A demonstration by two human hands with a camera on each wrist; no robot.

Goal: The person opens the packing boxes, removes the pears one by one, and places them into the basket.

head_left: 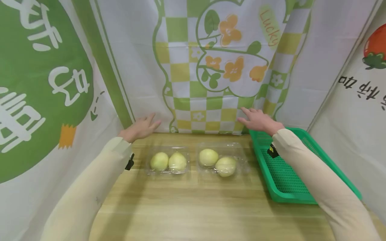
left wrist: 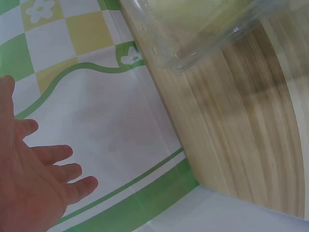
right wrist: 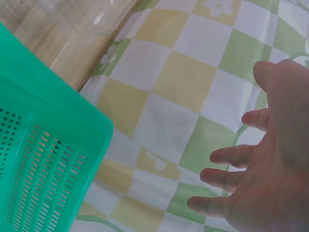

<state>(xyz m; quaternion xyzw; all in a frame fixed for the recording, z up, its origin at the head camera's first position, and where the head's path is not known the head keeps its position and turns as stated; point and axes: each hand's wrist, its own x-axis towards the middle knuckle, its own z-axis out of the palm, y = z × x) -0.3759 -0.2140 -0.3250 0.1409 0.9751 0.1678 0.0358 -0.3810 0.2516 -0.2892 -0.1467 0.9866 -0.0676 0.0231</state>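
Note:
Both hands are raised with fingers spread and hold nothing. My left hand (head_left: 140, 129) hovers beyond the table's far left, in front of the cloth backdrop. My right hand (head_left: 258, 120) is held over the far corner of a green plastic basket (head_left: 297, 197). Between them on the table sit two clear plastic boxes. The left box (head_left: 163, 149) contains two pale yellow-green pears (head_left: 177, 162), side by side. In the right box (head_left: 242, 164) lie two more such pears (head_left: 208, 157), one nearer the front. Neither hand touches a box.
The wooden table (head_left: 181, 207) ends at a checkered cloth backdrop (head_left: 199, 115). Printed cloth walls close in the left side (head_left: 87, 134) and right side (head_left: 346, 110). Under the right forearm, the slotted green basket stands at the table's right.

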